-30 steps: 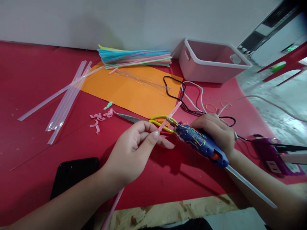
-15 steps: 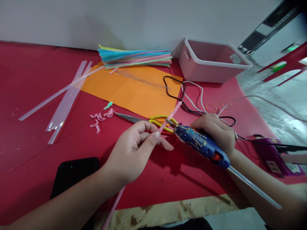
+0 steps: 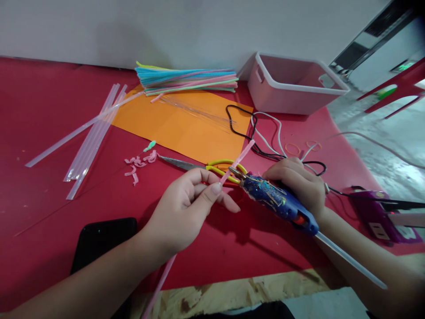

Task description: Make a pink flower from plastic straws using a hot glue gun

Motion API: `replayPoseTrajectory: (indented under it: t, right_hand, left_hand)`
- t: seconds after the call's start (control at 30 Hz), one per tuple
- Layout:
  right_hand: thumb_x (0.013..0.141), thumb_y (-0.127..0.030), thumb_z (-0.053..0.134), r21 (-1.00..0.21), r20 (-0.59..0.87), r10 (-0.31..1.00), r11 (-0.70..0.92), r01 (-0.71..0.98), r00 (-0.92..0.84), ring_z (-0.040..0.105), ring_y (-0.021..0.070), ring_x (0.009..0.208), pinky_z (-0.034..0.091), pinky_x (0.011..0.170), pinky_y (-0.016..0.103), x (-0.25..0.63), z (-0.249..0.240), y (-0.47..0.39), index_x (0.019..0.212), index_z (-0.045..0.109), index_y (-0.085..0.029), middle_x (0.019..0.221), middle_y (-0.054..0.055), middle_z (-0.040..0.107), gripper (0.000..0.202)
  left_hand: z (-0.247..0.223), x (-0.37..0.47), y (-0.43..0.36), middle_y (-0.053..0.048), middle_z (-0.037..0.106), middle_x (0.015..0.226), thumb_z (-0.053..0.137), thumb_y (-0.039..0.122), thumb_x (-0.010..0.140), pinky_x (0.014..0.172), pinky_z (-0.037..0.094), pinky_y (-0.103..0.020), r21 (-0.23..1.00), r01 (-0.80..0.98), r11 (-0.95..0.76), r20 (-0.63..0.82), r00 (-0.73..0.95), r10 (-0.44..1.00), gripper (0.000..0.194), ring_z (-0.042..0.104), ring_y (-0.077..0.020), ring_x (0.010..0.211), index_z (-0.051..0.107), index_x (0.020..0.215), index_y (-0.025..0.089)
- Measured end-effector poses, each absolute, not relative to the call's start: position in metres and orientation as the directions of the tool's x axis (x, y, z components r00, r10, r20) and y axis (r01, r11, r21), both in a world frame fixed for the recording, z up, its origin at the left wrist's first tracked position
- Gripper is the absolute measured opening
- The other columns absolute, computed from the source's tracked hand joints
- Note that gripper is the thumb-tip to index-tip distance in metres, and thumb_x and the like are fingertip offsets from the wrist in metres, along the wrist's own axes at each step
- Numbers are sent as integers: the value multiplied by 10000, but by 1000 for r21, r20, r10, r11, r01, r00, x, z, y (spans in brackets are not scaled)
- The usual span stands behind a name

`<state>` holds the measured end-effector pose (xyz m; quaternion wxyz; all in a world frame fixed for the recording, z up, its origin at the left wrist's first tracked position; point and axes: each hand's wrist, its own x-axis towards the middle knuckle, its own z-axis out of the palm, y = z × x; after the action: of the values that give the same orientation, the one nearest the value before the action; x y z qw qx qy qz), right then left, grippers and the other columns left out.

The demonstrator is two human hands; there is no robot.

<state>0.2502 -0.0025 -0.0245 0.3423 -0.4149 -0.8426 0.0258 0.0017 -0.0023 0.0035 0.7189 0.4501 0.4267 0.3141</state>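
Observation:
Between thumb and fingers, my left hand point(image 3: 187, 208) pinches a pink pipe cleaner point(image 3: 243, 153); one end points up and right, and its tail hangs below my wrist. My right hand point(image 3: 299, 181) is wrapped round a blue glue gun point(image 3: 277, 199), with a clear glue stick point(image 3: 352, 260) out of its back. The gun's metal nozzle touches or nearly touches the pink pipe cleaner. Behind it lie scissors point(image 3: 181, 164) with yellow handles. Small pink curled pieces point(image 3: 134, 163) and a green piece point(image 3: 150, 145) rest left of the blades.
A pipe cleaner bundle point(image 3: 186, 80) lies on orange paper point(image 3: 186, 128). Clear glue sticks point(image 3: 94, 133) are at the left, a black phone point(image 3: 104, 237) at the front left. A pink bin point(image 3: 292, 99), black and white cables point(image 3: 279, 133) and a purple power strip point(image 3: 378, 217) are at the right.
The tip of the pink pipe cleaner has shifted slightly right. The glue gun has moved slightly left along it. Both hands keep their hold.

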Motion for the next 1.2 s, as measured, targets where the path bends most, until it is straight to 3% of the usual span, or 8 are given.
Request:
replayPoseTrajectory:
  t: [1.2]
  right_hand:
    - [940,-188,559,-296,527,686,701,649,-501,595,156,707,421,728,350,251,-22,-3,911,601,-185,765,22,625,51]
  left_hand:
    - [1,0,-1,7,748,699,540,292,974,469,249,-227,909,-76,410,-331,466,820,152,320,-28,426,495,867,193]
